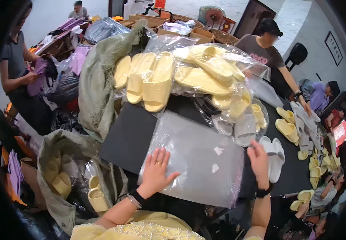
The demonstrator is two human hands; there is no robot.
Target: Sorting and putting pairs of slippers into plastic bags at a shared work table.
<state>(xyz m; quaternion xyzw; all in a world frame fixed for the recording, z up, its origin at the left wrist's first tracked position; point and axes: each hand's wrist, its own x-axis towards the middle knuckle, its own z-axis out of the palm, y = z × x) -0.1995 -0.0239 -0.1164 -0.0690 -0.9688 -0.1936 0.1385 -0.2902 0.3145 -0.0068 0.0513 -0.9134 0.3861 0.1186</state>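
My left hand (157,172) lies flat with fingers spread on a stack of clear plastic bags (193,156) on the black table. Two small white paper scraps (217,158) show on the bags. Just past their right edge is my right hand (257,160), its fingers loosely bent and apart, with nothing visible in them. Close beside it, to the right, stands a pair of white slippers (276,160). Above that hand, a pale grey-white slipper (245,130) rests at the edge of a pile of yellow slippers (157,84), many of them wrapped in clear plastic.
A green woven sack (45,176) with bagged slippers stands at lower left; another sack (101,76) leans behind. Yellow slippers (287,130) line the table's right side. A person in a cap (261,52) reaches over there; another (19,64) stands at left holding purple material.
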